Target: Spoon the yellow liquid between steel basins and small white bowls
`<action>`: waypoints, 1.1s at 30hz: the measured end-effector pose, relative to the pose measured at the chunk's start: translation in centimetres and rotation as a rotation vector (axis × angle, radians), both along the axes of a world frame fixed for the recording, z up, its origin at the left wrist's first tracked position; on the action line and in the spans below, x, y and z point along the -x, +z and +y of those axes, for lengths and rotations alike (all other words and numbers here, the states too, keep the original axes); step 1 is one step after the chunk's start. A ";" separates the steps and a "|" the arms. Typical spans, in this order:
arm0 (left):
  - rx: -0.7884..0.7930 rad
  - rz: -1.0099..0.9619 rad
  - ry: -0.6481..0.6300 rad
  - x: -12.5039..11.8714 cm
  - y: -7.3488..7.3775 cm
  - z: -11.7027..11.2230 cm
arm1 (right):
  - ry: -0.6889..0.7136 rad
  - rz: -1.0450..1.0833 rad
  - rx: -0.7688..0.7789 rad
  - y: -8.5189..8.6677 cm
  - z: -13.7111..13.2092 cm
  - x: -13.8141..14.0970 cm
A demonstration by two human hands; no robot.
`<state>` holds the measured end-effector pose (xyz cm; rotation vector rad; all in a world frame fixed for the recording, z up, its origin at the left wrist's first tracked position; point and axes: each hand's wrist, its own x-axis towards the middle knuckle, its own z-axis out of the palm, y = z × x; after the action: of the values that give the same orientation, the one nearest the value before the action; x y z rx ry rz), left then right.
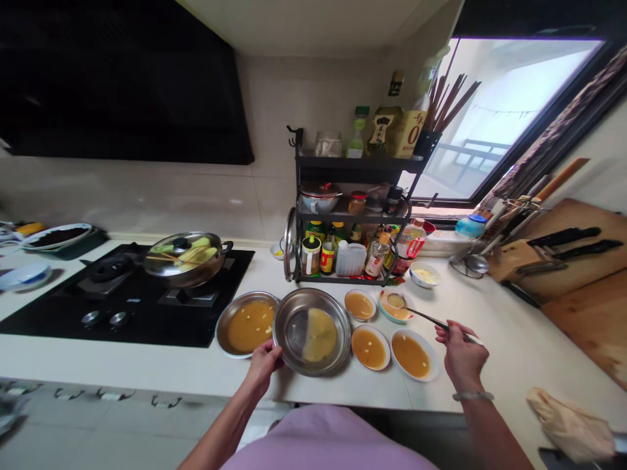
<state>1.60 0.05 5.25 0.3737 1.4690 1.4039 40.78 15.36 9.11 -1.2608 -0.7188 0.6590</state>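
My left hand (pixel 263 364) grips the near rim of a tilted steel bowl (pixel 311 329) that holds a pool of yellow liquid. My right hand (pixel 460 356) is closed on the handle of a long ladle (pixel 420 315), whose head rests in a small bowl (pixel 394 307) of orange-yellow liquid. A steel plate (pixel 246 323) filled with the same liquid sits just left of the tilted bowl. Three more small filled bowls stand around: one behind (pixel 360 304), two in front (pixel 370 348) (pixel 413 356).
A black gas hob (pixel 122 297) at left carries a lidded pan of corn (pixel 186 258). A black rack (pixel 353 215) of bottles and jars stands behind the bowls. Knives and a wooden board (pixel 578 261) lie at right, under a window. A crumpled bag (pixel 568 424) lies near right.
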 end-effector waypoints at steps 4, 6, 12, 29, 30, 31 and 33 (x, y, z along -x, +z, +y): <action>-0.002 -0.003 -0.003 0.0 0.1 0.0 | -0.003 -0.123 0.013 -0.7 0.0 -0.4; -0.001 -0.009 0.003 0.0 0.0 0.0 | 0.029 -0.215 0.017 -0.7 -0.3 -0.2; -0.002 -0.016 0.004 0.2 -0.2 0.1 | 0.142 -0.535 -0.059 -0.9 -1.4 0.2; 0.025 0.002 0.001 0.1 0.1 0.2 | 0.598 -0.416 -0.098 -2.0 -5.5 8.9; 0.025 0.002 0.001 0.1 0.2 0.2 | 0.632 -0.429 -0.108 -2.4 -5.6 9.2; 0.023 0.003 0.001 0.1 0.2 0.2 | 0.663 -0.440 -0.120 -2.6 -5.7 9.6; 0.020 0.003 0.001 0.1 0.2 0.2 | 0.714 -0.462 -0.141 -2.9 -5.9 10.1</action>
<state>1.48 0.25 5.40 0.3623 1.4851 1.3892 30.70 9.44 6.16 -1.0182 -1.6098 0.8759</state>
